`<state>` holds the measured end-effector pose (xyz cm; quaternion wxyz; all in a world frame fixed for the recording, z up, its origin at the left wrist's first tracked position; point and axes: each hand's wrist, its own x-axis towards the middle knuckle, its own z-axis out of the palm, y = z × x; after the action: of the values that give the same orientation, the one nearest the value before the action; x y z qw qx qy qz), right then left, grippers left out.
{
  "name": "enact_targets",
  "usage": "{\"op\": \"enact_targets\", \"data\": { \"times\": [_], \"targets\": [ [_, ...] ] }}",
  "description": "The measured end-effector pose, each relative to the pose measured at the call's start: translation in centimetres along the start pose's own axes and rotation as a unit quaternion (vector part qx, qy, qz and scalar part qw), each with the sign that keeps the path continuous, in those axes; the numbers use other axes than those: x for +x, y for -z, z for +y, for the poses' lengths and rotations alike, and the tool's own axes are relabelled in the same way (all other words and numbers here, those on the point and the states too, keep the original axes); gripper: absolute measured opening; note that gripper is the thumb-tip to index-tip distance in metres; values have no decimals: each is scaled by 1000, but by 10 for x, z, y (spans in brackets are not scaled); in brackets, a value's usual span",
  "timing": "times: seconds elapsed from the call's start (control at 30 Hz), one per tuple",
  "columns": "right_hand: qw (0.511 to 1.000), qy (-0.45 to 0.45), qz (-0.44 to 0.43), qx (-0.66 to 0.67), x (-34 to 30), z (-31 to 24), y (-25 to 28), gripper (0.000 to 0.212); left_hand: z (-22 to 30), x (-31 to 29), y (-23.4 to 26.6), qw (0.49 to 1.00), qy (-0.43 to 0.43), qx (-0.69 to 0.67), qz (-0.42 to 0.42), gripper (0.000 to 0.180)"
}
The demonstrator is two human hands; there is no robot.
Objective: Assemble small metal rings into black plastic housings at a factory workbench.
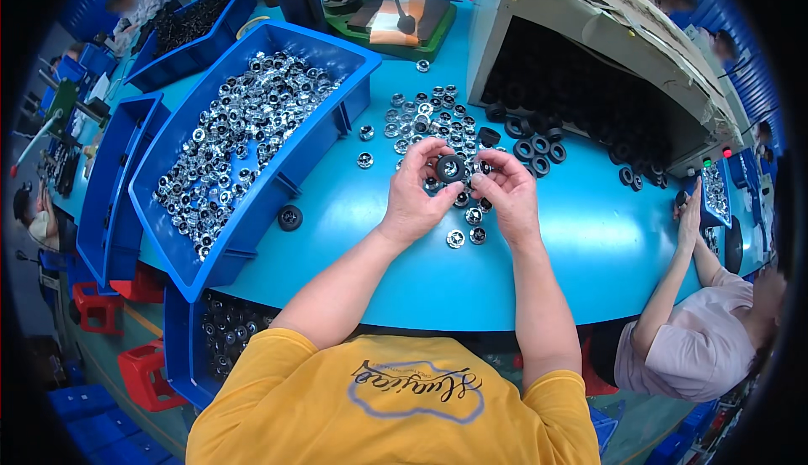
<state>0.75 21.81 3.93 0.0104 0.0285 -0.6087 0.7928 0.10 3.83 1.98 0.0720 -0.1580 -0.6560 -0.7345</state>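
Note:
Over the table in front of me, my left hand (412, 200) grips a small toy wheel, a black tire (450, 168) with a chrome hub in its middle. Just to its right, my right hand (514, 201) pinches what looks like a bare chrome wheel hub (481, 167), partly covered by the fingers. Loose chrome hubs (455, 239) lie under and beyond both hands. Black tires (539, 164) spill from a white box (707, 120) at the right. A finished-looking wheel (289, 217) with its tire on rests left of my forearm.
A large blue bin (252, 31) full of chrome hubs stands at left. Another blue bin (244, 10) holds black parts. Below the table edge, a further bin (189, 339) holds wheels. A green-based fixture (438, 27) sits at the back. At right, a co-worker's arm (673, 288) rests on the table.

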Motion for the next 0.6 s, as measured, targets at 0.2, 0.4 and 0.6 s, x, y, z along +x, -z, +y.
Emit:
{"op": "enact_targets", "data": {
  "times": [0.2, 0.4, 0.6],
  "targets": [
    [1000, -4, 4, -3, -1, 0, 0, 39, -2, 1, 1, 999, 27, -47, -1, 69],
    [1000, -8, -1, -15, -1, 1, 0, 38, 0, 1, 2, 997, 38, -66, -8, 67],
    [999, 29, -11, -19, -1, 3, 2, 39, 0, 2, 2, 996, 48, -78, -13, 66]
  ]
}}
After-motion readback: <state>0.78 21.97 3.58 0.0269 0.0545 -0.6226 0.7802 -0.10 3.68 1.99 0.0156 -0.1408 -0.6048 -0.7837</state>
